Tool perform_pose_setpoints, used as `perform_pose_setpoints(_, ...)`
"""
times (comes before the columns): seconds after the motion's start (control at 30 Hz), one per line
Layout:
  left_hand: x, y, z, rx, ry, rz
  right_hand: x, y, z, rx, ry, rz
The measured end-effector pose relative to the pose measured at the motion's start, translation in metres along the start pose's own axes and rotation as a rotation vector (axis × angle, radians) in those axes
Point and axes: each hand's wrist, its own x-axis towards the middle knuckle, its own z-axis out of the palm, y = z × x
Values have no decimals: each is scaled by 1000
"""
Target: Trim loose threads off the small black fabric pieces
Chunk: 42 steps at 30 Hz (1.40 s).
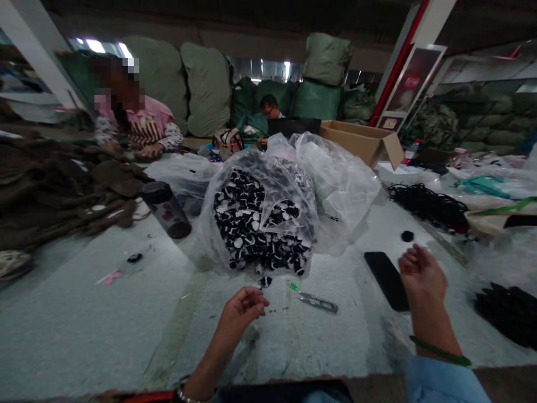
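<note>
My left hand (pixel 244 309) hovers over the table edge side with its fingers loosely bent and apart, nothing visible in them. Just beyond its fingertips lies a small black-and-white piece (pixel 265 281). My right hand (pixel 423 278) is raised beside a black phone (pixel 386 280), fingers curled together; whatever they hold, if anything, is hidden. A round black piece (pixel 406 236) lies just past that hand. Between the hands rest metal thread snips (pixel 319 303) with a green tip. A clear plastic bag (pixel 308 224) full of small black-and-white pieces stands open in front.
A dark tumbler (pixel 165 210) leans left of the bag, near piled brown fabric (pixel 62 190). Black cords (pixel 428 204) and a black bundle (pixel 507 313) lie right. Behind are a cardboard box (pixel 356 143) and two people, one in a pink top (pixel 146 123).
</note>
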Motion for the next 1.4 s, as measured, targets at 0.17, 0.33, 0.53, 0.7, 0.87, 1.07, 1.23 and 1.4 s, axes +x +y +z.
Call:
perform_pose_setpoints(0.17,11,-9,-9,25,-35,10,-38,48,26,-348,-462,154)
perform_pose_setpoints(0.33,7,-20,-19,223,22,103,-115,103,117,-892,-1108,-92)
perform_pose_setpoints(0.53,0,-27,-30,285,94,97,-130,125,147,-1504,-1310,-402)
perform_pose_setpoints(0.7,5,-27,-23,370,94,131,-129,129,137,-1509,-1277,-409)
perform_pose_setpoints(0.87,16,-23,-15,474,142,191,-128,127,137,-1432,-1218,-419)
perform_pose_setpoints(1.07,20,-17,-18,646,240,224,-137,138,148,-1484,-1179,-354)
perform_pose_setpoints(1.23,17,-16,-14,433,221,221,-135,136,137,-1050,-1123,-173)
perform_pose_setpoints(1.4,17,-13,-4,84,92,108,-140,123,126,-396,-1106,373)
